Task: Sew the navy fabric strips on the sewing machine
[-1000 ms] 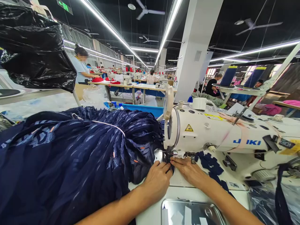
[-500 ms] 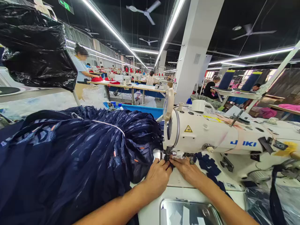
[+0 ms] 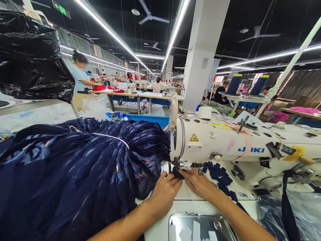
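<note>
**A:** Where's the grip?

**B:** Under the needle of the sewing machine (image 3: pixel 225 147). The left hand (image 3: pixel 164 194) has its fingertips bunched, pinching the navy piece (image 3: pixel 177 173). The right hand (image 3: pixel 198 182) lies flat, fingers stretched and close together, pressing the same piece onto the machine bed.

**A:** Any room around it?

**B:** It's tight to the left of the machine, where the navy garment heap (image 3: pixel 75 174) crowds up to the needle and touches the left wrist. Navy scraps (image 3: pixel 220 175) lie under the machine's arm. A metal tray (image 3: pixel 200 229) sits in front, between the forearms.
</note>
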`<action>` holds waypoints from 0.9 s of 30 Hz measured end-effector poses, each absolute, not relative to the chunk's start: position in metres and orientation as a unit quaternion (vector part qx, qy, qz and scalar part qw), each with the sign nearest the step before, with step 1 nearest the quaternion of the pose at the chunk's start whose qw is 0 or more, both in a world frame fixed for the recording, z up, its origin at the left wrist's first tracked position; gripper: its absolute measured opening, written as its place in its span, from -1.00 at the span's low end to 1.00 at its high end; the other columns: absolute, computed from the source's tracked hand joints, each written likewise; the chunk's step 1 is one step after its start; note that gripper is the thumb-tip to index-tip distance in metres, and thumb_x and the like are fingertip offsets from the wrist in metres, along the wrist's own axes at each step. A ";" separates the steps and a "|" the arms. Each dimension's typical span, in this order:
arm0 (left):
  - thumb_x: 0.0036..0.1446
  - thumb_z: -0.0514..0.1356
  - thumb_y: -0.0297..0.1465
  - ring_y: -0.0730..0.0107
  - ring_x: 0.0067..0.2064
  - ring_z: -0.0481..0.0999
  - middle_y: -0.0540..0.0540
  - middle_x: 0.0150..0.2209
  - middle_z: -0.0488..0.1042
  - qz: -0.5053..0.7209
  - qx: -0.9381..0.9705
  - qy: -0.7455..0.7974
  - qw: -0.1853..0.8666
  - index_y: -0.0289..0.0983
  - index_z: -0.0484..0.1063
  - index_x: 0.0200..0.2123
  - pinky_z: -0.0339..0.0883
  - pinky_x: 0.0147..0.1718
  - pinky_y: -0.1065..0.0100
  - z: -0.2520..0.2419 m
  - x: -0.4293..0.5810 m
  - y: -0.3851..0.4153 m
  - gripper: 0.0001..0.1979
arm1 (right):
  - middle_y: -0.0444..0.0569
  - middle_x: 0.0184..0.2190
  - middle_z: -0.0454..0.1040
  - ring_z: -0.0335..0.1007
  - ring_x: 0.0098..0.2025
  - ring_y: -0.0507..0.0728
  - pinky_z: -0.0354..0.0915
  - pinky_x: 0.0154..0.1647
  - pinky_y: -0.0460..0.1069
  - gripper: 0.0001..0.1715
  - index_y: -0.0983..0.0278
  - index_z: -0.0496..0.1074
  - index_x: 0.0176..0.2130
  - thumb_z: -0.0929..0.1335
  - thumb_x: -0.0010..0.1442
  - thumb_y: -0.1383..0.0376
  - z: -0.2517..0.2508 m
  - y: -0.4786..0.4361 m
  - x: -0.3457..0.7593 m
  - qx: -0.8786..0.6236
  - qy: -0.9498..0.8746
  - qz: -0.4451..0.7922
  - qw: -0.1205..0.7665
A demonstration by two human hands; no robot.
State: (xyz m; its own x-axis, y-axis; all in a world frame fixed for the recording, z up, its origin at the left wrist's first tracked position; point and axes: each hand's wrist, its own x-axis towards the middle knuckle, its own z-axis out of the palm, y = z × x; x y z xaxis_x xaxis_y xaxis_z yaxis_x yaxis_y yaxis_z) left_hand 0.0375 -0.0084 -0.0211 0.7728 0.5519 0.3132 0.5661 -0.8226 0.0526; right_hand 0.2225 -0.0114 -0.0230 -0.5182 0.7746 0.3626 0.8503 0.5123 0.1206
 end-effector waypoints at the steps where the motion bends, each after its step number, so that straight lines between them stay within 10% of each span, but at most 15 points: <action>1: 0.04 0.06 -0.65 0.29 -0.14 0.37 -0.08 -0.21 0.47 -0.163 -0.941 -0.297 0.007 -0.31 0.35 -0.13 0.10 -0.11 0.22 -0.019 0.034 -0.008 -0.68 | 0.03 -0.24 0.50 0.41 -0.30 0.13 0.34 -0.31 -0.02 -0.60 0.25 0.41 -0.08 0.18 0.13 0.44 -0.024 -0.012 0.222 -0.474 -0.858 -0.140 0.143; 27: -0.04 0.08 -0.71 0.33 -0.27 0.29 -0.06 -0.35 0.33 -0.175 -0.938 -0.298 -0.002 -0.29 0.44 -0.27 0.14 -0.30 0.32 -0.014 0.022 0.010 -0.69 | -0.01 -0.20 0.44 0.36 -0.18 0.08 0.30 -0.16 -0.02 -0.67 0.22 0.44 -0.16 0.17 0.19 0.39 -0.035 -0.012 0.221 -0.421 -0.864 0.028 0.275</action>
